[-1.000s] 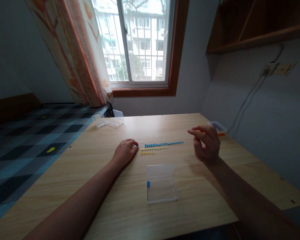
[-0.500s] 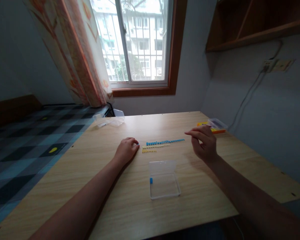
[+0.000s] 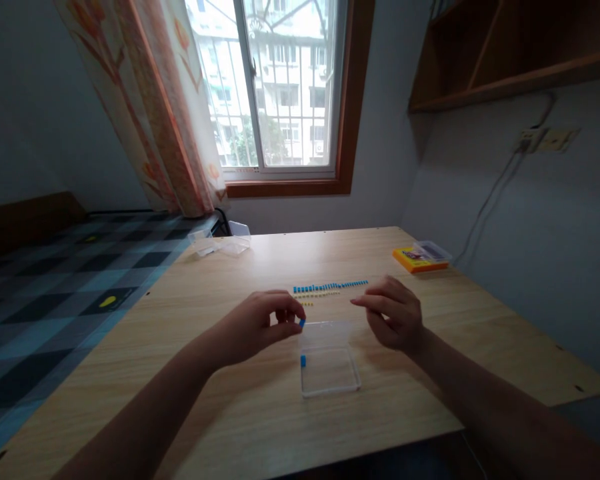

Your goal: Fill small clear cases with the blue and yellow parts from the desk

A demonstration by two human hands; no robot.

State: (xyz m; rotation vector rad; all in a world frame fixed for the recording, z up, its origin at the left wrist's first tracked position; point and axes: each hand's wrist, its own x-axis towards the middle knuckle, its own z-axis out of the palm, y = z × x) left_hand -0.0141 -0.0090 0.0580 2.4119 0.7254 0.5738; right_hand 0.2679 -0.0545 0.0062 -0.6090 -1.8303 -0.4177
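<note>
My left hand point(image 3: 260, 327) pinches a small blue block point(image 3: 302, 323) between thumb and fingertips, above the raised lid of a clear plastic box point(image 3: 330, 393). The box lies open on the table, with another blue piece point(image 3: 303, 361) by its left wall. My right hand point(image 3: 393, 313) hovers right of the box, index finger stretched out and the others bent, with nothing visible in it. Beyond the hands runs a row of small blue pieces point(image 3: 330, 287), then a row of pale pieces point(image 3: 325, 294). Part of a yellow row point(image 3: 307, 305) shows; my left hand hides the rest.
Clear plastic containers point(image 3: 235, 245) stand at the table's far left corner. A yellow-orange box point(image 3: 420, 260) with a clear case point(image 3: 433, 251) on it lies at the right edge. A bed point(image 3: 80, 287) adjoins the table's left side.
My left hand has moved right and toward me, from beside the rows to over the lid, the blue block now plainly in view. My right hand has lowered and shifted slightly left.
</note>
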